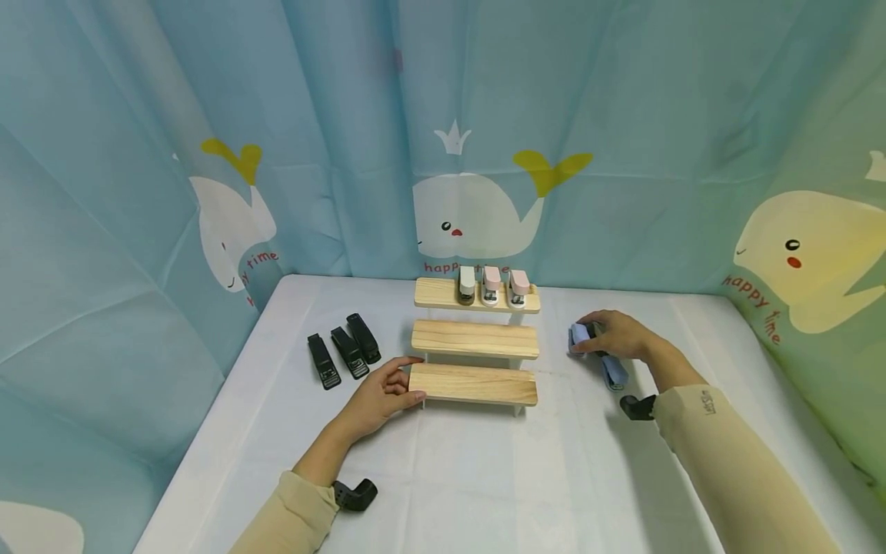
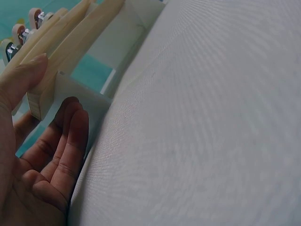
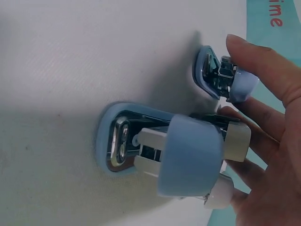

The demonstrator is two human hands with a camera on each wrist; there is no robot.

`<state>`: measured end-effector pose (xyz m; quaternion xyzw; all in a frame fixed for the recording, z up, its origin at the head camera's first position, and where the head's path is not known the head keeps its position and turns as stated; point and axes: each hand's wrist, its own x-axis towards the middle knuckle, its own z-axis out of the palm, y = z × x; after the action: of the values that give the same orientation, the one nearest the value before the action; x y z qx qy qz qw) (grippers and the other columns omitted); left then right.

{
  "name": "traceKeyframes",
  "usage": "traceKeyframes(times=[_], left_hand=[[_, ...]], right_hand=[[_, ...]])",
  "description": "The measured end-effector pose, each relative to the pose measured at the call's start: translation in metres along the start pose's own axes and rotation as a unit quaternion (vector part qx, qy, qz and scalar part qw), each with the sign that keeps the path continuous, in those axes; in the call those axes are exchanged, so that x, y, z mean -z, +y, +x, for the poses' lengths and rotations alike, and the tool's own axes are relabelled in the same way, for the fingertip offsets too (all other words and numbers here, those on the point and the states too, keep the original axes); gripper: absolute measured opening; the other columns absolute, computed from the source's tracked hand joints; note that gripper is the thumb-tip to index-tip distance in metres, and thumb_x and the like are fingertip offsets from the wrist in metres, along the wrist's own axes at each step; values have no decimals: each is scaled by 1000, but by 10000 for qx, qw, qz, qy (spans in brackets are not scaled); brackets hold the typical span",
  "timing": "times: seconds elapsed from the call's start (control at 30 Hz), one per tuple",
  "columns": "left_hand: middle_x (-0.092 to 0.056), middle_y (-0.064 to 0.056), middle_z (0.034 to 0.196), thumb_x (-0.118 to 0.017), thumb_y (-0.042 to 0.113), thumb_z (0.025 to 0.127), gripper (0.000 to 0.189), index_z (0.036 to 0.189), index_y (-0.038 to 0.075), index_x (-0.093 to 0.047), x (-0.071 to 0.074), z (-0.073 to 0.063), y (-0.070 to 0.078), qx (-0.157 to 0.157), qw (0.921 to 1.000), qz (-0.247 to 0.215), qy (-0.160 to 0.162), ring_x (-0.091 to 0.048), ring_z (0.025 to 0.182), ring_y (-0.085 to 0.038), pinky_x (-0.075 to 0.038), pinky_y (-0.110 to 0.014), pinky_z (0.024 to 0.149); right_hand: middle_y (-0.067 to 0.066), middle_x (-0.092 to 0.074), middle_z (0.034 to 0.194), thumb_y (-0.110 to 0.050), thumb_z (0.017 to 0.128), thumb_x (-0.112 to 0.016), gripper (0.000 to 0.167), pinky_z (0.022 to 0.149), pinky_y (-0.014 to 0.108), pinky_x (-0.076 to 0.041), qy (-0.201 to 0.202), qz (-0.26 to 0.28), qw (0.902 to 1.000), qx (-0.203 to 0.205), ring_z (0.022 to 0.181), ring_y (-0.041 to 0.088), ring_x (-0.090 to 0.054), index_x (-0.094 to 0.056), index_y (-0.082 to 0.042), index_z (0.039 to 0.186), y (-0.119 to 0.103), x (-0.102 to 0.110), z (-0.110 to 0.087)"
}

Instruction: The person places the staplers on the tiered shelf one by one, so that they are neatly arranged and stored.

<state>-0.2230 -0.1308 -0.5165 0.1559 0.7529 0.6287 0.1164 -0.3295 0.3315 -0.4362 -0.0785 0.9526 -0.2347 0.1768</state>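
My left hand [image 1: 377, 396] grips the left end of the lowest board of a three-tier wooden stand [image 1: 474, 385]. In the left wrist view its thumb lies on the board [image 2: 70, 61], with the other fingers curled beside and below. To the right of the stand, my right hand [image 1: 616, 336] pinches a small blue stapler [image 3: 244, 84] between thumb and finger. Closer to the right wrist camera, a larger blue stapler [image 3: 190, 155] stands on the table; pale stapler parts [image 3: 236, 141] show behind it, mostly hidden.
On the top board stand a pale green stapler [image 1: 467, 285] and two pink staplers [image 1: 491, 283]. Three black staplers [image 1: 349, 350] lie left of the stand on the white-covered table [image 1: 471, 477]. A blue whale-print curtain [image 1: 360, 154] surrounds the table's back and sides.
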Motion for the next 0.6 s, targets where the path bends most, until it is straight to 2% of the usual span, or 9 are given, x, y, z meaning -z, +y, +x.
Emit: traceKeyframes(times=[0.2, 0.33, 0.47, 0.6], left_hand=[[-65, -3, 95, -80, 20, 93, 63, 150, 19, -52, -1, 0, 0, 9, 10000, 62, 10, -60, 76, -7, -52, -21, 72], [-65, -5, 96, -79, 19, 94, 63, 150, 16, -51, -1, 0, 0, -1, 10000, 85, -8, -60, 76, -7, -52, -21, 72], [-65, -8, 97, -79, 19, 94, 64, 151, 16, -50, -1, -1, 1, 23, 10000, 84, -17, -61, 77, -8, -52, -21, 72], [-66, -9, 97, -80, 19, 93, 65, 151, 15, -51, -1, -1, 4, 38, 10000, 85, 0, -61, 77, -8, -52, -21, 72]], right_hand=[[36, -37, 156, -49, 88, -80, 81, 114, 74, -29, 162, -60, 9999, -2, 143, 58, -33, -53, 1, 146, 1, -1, -4], [35, -40, 155, -50, 89, -79, 80, 113, 74, -30, 261, -78, 9996, 34, 143, 57, -34, -53, 0, 146, -1, 0, -5], [33, -45, 152, -50, 89, -79, 77, 110, 73, -35, 402, -65, 9991, 136, 139, 55, -41, -54, -2, 145, -5, 2, -9], [27, -52, 149, -46, 90, -80, 72, 103, 65, -44, 535, -2, 9981, 302, 128, 45, -53, -56, -4, 143, -11, 5, -14]])
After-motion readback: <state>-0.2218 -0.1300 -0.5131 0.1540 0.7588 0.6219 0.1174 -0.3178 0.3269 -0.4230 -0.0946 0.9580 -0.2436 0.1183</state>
